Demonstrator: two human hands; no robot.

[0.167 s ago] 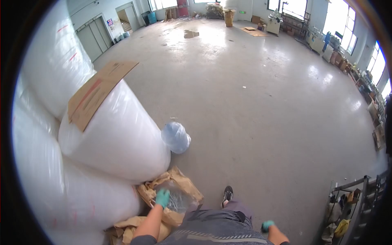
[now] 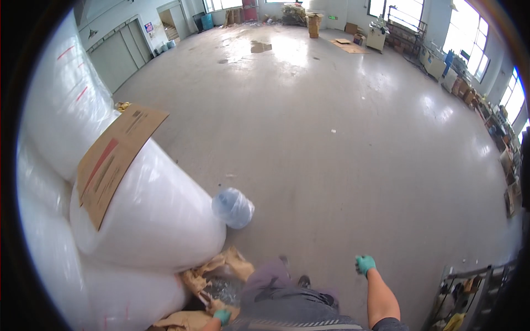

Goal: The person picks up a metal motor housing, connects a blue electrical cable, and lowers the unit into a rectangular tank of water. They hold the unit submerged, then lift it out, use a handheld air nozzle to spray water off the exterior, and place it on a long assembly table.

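My left hand (image 2: pixel 222 316), in a green glove, is low in view beside the near edge of an open brown paper-lined package (image 2: pixel 241 266). Its fingers are too small and hidden to read. Inside the package lies crumpled clear plastic (image 2: pixel 223 288), with contents I cannot make out. My right hand (image 2: pixel 365 265), also green-gloved, is held out over the floor with its fingers curled in and nothing visible in them. Just past the package lies a big white plastic-wrapped roll (image 2: pixel 160 204).
More wrapped rolls (image 2: pixel 47 243) are stacked at the left, and a flat cardboard sheet (image 2: pixel 118 157) lies over one. A bluish plastic-wrapped bundle (image 2: pixel 233 208) is on the floor. A metal rack (image 2: pixel 472 298) stands at the lower right; shelves and boxes line the right wall.
My left hand has drawn back from over the package to its near edge. My right arm has swung forward and up into view. The package sits lower in the picture.
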